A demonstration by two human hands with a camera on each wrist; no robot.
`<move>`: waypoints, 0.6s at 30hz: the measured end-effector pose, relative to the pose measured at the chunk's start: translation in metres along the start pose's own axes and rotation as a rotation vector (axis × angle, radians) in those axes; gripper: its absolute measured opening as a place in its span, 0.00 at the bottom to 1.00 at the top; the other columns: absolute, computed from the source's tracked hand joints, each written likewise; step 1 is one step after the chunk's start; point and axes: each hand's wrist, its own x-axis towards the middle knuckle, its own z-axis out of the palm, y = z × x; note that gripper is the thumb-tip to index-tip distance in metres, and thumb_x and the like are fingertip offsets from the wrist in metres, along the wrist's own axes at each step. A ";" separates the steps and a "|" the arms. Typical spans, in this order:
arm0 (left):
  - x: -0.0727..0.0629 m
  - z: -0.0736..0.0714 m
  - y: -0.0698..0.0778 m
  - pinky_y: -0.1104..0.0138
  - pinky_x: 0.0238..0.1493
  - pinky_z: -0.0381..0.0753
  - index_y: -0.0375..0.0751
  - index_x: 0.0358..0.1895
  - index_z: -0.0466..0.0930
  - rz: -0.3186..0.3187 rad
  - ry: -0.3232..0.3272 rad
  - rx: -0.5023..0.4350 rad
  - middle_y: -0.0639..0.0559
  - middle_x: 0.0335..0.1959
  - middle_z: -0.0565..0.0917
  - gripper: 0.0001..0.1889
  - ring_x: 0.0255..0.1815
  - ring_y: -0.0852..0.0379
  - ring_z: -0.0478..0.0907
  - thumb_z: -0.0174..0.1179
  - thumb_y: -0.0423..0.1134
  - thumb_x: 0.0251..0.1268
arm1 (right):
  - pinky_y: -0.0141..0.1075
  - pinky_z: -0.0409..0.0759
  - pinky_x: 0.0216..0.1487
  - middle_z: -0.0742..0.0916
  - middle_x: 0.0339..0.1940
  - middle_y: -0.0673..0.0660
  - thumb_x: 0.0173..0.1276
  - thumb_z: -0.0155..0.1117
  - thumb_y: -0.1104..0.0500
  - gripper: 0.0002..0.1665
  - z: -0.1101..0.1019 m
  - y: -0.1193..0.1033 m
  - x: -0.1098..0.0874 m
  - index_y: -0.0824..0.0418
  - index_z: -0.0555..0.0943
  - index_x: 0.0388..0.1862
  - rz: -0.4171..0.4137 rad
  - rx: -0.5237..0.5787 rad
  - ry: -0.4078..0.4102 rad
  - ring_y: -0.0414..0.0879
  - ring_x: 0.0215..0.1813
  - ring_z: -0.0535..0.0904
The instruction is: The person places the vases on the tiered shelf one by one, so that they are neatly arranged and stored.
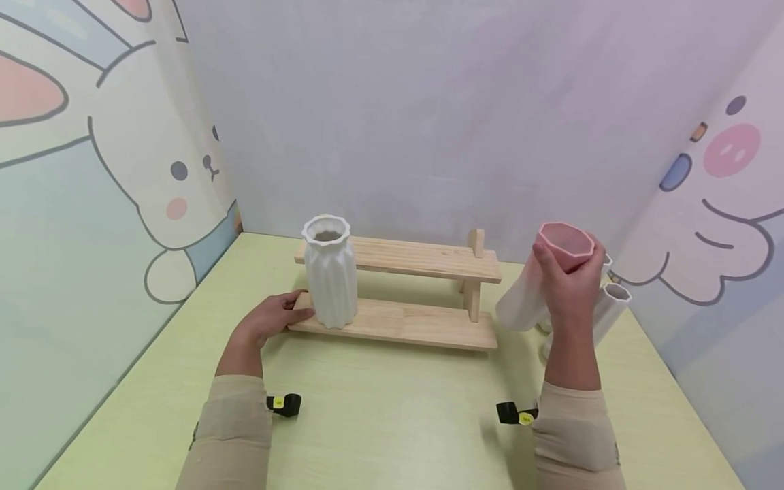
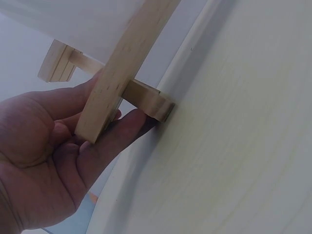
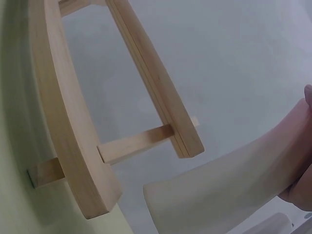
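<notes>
A two-tier wooden shelf [image 1: 422, 323] stands at the middle of the table. My left hand [image 1: 269, 317] grips the left end of its lower board, thumb on top and fingers beneath, as the left wrist view shows. On that board, close to the thumb, a white ribbed vase [image 1: 331, 282] stands upright. Right of the shelf, my right hand [image 1: 572, 282] holds a pink-and-white vase [image 1: 527, 299] near its pink rim. This vase is tilted, its base towards the shelf; in the right wrist view its white lower part [image 3: 209, 195] hangs apart from the shelf's end.
Behind my right hand, partly hidden, are a white vase [image 1: 612, 306] with a narrow mouth and another white rim [image 1: 606, 264]. A grey wall [image 1: 429, 122] rises at the table's back edge. Cartoon-printed walls [image 1: 153, 170] flank both sides.
</notes>
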 end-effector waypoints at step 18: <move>0.001 -0.001 -0.001 0.47 0.68 0.69 0.41 0.79 0.45 -0.003 0.003 0.001 0.34 0.77 0.56 0.50 0.75 0.36 0.58 0.62 0.60 0.63 | 0.37 0.74 0.60 0.74 0.62 0.50 0.52 0.80 0.51 0.50 0.004 -0.007 -0.006 0.44 0.62 0.71 -0.029 0.079 -0.022 0.44 0.60 0.70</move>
